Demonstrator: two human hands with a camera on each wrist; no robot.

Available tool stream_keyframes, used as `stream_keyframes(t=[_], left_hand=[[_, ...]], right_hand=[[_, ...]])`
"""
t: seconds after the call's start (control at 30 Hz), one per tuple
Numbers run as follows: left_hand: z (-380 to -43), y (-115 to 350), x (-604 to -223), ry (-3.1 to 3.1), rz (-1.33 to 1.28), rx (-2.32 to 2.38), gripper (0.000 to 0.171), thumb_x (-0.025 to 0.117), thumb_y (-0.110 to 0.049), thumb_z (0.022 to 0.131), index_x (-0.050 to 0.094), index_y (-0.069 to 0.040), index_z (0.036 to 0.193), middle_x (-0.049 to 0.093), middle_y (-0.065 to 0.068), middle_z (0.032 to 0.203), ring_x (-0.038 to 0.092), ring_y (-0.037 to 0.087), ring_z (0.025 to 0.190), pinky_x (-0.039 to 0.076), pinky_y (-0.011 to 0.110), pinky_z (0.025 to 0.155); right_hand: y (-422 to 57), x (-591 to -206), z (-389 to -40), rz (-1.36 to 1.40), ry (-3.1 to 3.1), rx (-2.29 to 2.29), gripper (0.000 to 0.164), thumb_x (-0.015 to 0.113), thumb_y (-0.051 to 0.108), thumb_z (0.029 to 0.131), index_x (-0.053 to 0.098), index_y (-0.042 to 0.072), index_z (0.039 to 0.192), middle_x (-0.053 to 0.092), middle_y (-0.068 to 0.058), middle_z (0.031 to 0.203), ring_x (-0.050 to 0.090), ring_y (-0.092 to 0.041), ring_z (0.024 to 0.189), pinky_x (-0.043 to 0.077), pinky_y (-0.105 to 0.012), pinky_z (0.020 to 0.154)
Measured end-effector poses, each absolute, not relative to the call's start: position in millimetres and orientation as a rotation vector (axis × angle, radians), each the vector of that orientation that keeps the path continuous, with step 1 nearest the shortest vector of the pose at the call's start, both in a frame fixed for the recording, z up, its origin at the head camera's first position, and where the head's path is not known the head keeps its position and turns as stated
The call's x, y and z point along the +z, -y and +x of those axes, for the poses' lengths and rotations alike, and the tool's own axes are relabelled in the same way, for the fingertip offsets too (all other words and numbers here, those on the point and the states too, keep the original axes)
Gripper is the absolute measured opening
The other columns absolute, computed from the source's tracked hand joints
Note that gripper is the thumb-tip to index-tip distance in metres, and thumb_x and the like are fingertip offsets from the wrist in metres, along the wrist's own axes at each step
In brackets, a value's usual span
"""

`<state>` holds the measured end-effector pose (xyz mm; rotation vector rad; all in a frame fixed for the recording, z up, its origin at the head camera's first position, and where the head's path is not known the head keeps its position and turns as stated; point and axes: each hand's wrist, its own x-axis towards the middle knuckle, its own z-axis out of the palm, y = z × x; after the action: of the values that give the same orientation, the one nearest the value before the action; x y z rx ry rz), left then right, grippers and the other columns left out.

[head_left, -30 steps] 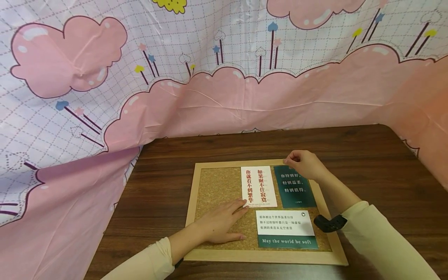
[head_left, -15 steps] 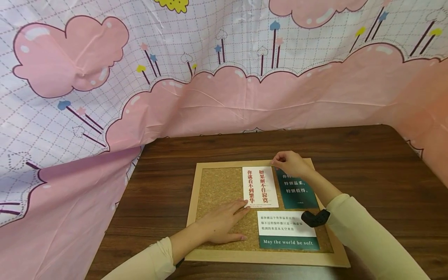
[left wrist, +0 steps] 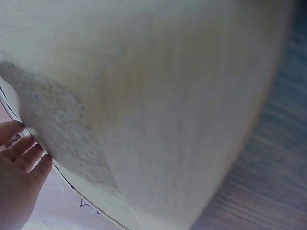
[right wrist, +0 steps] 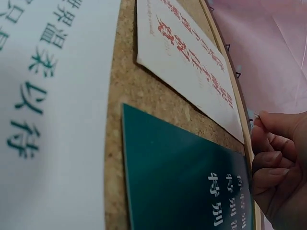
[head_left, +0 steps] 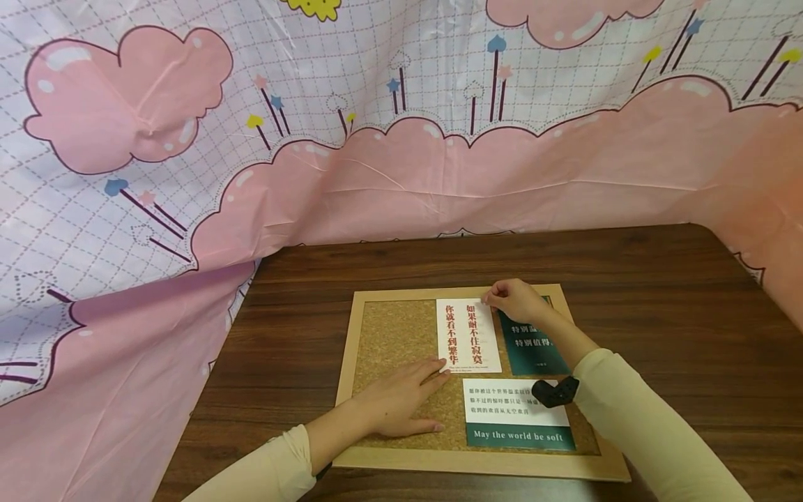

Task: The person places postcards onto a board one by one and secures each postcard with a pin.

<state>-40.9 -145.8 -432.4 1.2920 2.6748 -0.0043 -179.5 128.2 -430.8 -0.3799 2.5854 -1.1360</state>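
Observation:
A corkboard with a pale wooden frame lies on the table. My left hand rests flat on its cork, fingertips at the lower left corner of a white card with red characters. At that card's upper right corner is my right hand, thumb and forefinger pinching a pushpin; only a thin tip of it shows in the right wrist view. Beneath the right hand lies a dark green card, partly covered. A white-and-green card sits below, its upper right corner hidden by the wrist camera.
The dark wooden table extends around the board. A pink and white patterned curtain hangs behind it and along both sides. Black wrist cameras sit at the sleeve cuffs.
My right hand has moved left from the green card's upper right area to the upper right corner of the red-lettered card, then slightly down. My left hand has stayed on the cork.

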Motion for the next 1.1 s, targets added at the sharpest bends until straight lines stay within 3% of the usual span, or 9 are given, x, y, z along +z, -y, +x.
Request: stream_keyframes(t=[0.43, 0.83, 1.1], left_hand=[[-40.9, 145.5, -432.1, -2.680, 1.299, -0.012, 0.079, 0.042, -0.064, 0.094, 0.031, -0.012, 0.152, 0.029, 0.008, 0.158, 0.030, 0.024, 0.146, 0.035, 0.041, 0.115], [-40.4, 145.2, -431.5, -2.685, 1.301, -0.015, 0.079, 0.043, -0.064, 0.094, 0.031, -0.012, 0.152, 0.029, 0.008, 0.158, 0.030, 0.025, 0.146, 0.035, 0.041, 0.115], [-41.2, 145.9, -433.9, -2.688, 1.307, -0.007, 0.080, 0.043, -0.064, 0.094, 0.031, -0.012, 0.152, 0.028, 0.008, 0.158, 0.030, 0.025, 0.146, 0.035, 0.041, 0.115]], right_hand=[[-125.8, -436.0, -179.9, -0.356, -2.568, -1.150, 0.024, 0.052, 0.018, 0.101, 0.063, 0.001, 0.089, 0.068, -0.014, 0.093, 0.060, -0.020, 0.081, 0.045, -0.027, 0.068], [-126.0, -438.2, -179.2, -0.331, -2.575, -1.146, 0.023, 0.055, 0.021, 0.099, 0.065, 0.001, 0.093, 0.067, -0.011, 0.087, 0.055, -0.019, 0.075, 0.040, -0.028, 0.062], [-126.1, -440.0, -179.7, -0.316, -2.580, -1.138, 0.022, 0.057, 0.021, 0.099, 0.066, 0.002, 0.093, 0.067, -0.011, 0.090, 0.057, -0.019, 0.077, 0.043, -0.027, 0.064]])
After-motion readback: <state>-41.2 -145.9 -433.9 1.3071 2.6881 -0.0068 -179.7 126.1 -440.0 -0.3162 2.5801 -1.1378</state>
